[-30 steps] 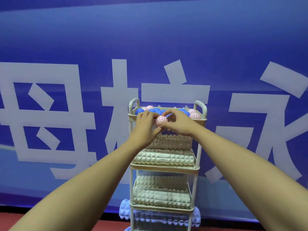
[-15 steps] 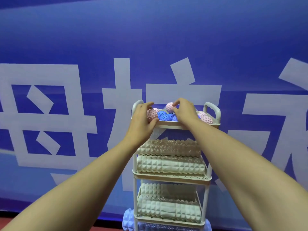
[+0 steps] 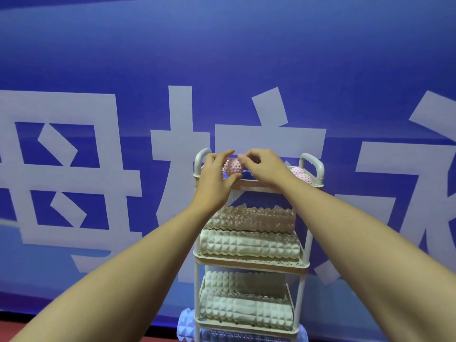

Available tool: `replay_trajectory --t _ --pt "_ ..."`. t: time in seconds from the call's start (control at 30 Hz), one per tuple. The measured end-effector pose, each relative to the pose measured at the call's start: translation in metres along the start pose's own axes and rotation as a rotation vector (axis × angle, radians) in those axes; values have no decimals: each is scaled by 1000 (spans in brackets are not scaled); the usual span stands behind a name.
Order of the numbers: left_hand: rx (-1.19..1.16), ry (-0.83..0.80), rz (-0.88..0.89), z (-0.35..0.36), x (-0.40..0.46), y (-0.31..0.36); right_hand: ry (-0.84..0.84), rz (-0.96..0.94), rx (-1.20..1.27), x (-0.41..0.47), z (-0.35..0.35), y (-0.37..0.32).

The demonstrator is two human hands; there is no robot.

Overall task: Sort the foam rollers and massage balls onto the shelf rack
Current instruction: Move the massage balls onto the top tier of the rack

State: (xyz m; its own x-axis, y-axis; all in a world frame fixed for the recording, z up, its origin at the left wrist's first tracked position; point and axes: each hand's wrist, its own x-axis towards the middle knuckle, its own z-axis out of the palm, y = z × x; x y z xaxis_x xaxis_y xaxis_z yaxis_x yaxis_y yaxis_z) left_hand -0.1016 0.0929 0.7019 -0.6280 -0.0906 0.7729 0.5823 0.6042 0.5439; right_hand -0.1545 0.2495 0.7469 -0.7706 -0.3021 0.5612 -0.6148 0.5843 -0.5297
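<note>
Both hands up at the top tray [image 3: 256, 186] of the white shelf rack [image 3: 197, 267]. Left hand [image 3: 214, 178] cupped around a pink spiked ball [image 3: 232, 167], thumb under it, fingers spread over. Right hand [image 3: 265, 169] curled, fingertips touching that ball from the other side. Blue balls [image 3: 246, 174] just beneath; another pink ball [image 3: 301, 174] near the right handle [image 3: 312, 164]. Beige foam rollers [image 3: 249, 245] filling the two tiers below, pale blue rollers [image 3: 186, 325] at the bottom. Blue banner wall [image 3: 222, 58] close behind; open room left and right of the rack.

Bare forearms and hands [image 3: 237, 176], no sleeves visible.
</note>
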Motion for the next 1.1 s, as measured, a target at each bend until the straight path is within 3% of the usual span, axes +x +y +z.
replay_trajectory --t 0.23,0.43,0.57,0.67,0.83,1.0,1.1 --pt "-40 -17 -15 -8 6 9 -89 42 129 -8 -13 -4" --pt "347 -109 -23 -7 12 -9 195 153 -75 1 -24 12" --pt "534 -239 -7 0 4 -20 293 225 -200 7 -28 37" --pt "624 -250 20 6 -3 -28 309 273 -270 9 -37 57" --pt "620 -202 32 14 2 -29 198 314 -338 21 -42 74" --pt "668 -303 -8 20 3 -33 -57 228 -372 22 -41 75" --pt "672 -339 -19 21 4 -34 -170 283 -367 22 -42 69"
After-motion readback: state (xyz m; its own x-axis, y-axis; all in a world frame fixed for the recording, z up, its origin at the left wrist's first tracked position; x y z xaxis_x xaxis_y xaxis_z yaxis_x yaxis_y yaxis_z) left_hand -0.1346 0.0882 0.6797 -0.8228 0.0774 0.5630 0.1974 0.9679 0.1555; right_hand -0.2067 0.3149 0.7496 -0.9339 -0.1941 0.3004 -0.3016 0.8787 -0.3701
